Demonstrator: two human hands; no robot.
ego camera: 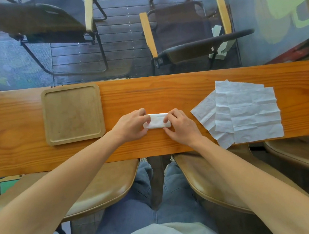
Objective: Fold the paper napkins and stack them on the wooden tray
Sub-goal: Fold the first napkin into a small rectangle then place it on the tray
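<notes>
**Reader:** Where are the hands, and what do they hold?

**Describer:** Both meet at the middle of a long wooden table (166,89). The left hand (131,126) and right hand (181,127) each pinch one end of a folded napkin (157,123), a narrow white strip lying flat on the wood. Fingers are curled over its ends, thumbs tucked at the near edge, probably to press the crease and keep the layers from springing open.

**Reader:** And the tray?

**Describer:** The wooden tray (45,117) sits well to the left, square with a raised rim, nothing stacked on it yet (so this looks like the first napkin). It lies within easy reach of the left hand.

**Reader:** More napkins?

**Describer:** Yes, an unfolded pile (248,112) fans out loosely on the right, overlapping, near the right hand, likely placed there so each sheet can be drawn to the middle.
</notes>
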